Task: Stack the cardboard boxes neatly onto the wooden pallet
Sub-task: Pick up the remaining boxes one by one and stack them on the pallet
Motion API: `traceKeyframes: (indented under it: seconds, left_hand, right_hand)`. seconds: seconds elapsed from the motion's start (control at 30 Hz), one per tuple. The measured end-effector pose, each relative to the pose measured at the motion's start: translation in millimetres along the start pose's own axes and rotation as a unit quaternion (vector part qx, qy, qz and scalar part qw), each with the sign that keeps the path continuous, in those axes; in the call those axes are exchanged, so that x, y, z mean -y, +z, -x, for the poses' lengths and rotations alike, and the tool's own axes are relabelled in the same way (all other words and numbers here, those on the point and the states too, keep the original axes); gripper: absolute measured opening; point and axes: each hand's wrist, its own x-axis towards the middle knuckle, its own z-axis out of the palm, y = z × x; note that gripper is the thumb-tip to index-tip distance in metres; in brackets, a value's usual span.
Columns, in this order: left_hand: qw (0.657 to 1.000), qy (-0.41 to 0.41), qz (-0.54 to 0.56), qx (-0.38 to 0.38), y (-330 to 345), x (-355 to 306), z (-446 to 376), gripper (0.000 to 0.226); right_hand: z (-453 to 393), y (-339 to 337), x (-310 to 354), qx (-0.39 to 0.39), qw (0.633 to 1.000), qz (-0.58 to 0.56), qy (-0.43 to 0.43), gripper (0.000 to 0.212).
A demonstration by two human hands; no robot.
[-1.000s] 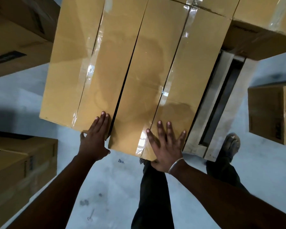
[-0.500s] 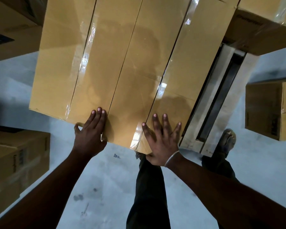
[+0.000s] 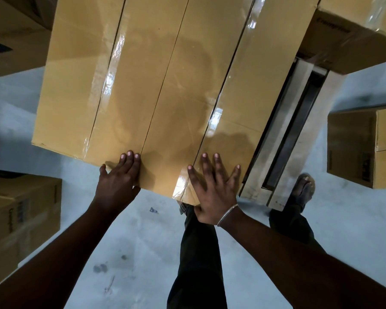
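Two tan, taped cardboard boxes lie side by side on the stack below me, the left box [image 3: 94, 90] and the right box [image 3: 198, 103] meeting at a thin dark seam. My left hand [image 3: 118, 181] presses flat on the left box's near edge beside the seam, thumb over the edge. Fingers spread, my right hand [image 3: 214, 190] lies flat on the right box's near corner. The wooden pallet [image 3: 299, 134] shows as pale boards with a dark slot to the right of the boxes.
Another box [image 3: 354, 41] sits on the pallet's far right. Loose boxes stand on the grey floor at the right [image 3: 363, 148], lower left [image 3: 20, 219] and upper left [image 3: 13, 41]. My legs and sandalled foot [image 3: 303, 188] are by the pallet corner.
The dark gap between the two boxes has closed to a thin seam. Both hands stay flat on the near edge and have shifted slightly with the boxes.
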Motion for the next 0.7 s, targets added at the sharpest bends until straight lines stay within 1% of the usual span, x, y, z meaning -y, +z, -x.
traceKeyframes:
  seconds: [0.13,0.2,0.3,0.4,0.5,0.53,0.57,0.6,0.63,0.67,0.7]
  left_hand:
    - [1.0,-0.002,0.009,0.005,3.2,0.1,2.6,0.088]
    - [1.0,-0.008,0.007,-0.001,3.7,-0.5,3.5,0.087]
    - [1.0,-0.023,-0.012,-0.005,4.7,-5.7,4.7,0.086]
    - [0.998,-0.061,-0.016,0.005,3.6,-21.4,5.8,0.084]
    - [0.995,-0.095,0.03,0.021,0.1,-38.0,5.6,0.093]
    - [0.993,-0.097,0.06,0.014,-2.5,-42.9,4.9,0.095]
    - [0.991,-0.098,0.095,-0.005,-6.5,-47.8,3.2,0.093]
    - [0.986,-0.106,0.127,-0.033,-11.7,-53.0,0.3,0.089]
    - [0.979,-0.122,0.153,-0.06,-18.8,-59.1,-4.8,0.082]
    - [0.97,-0.144,0.178,-0.077,-25.7,-65.3,-11.8,0.077]
    - [0.96,-0.169,0.202,-0.089,-33.2,-71.2,-20.8,0.073]
  right_hand:
    - [2.7,2.8,2.6,-0.025,1.0,-0.002,0.001,0.12]
    - [4.4,3.7,2.3,-0.025,1.0,-0.001,0.004,0.121]
    - [2.9,6.4,3.2,0.008,1.0,-0.001,0.017,0.124]
    - [-0.1,11.8,1.6,0.033,0.999,-0.014,0.02,0.125]
    - [-0.2,15.1,-16.5,0.019,0.997,-0.073,-0.013,0.113]
    - [-2.4,13.8,-24.9,-0.003,0.995,-0.1,-0.001,0.106]
    - [-6.9,11.0,-33.1,-0.034,0.991,-0.123,0.038,0.1]
    - [-13.2,7.4,-40.2,-0.063,0.981,-0.151,0.103,0.102]
    - [-21.8,3.4,-47.9,-0.082,0.962,-0.188,0.179,0.11]
    - [-30.7,0.4,-55.4,-0.094,0.935,-0.24,0.245,0.122]
    - [-40.5,-3.3,-62.1,-0.107,0.903,-0.301,0.288,0.132]
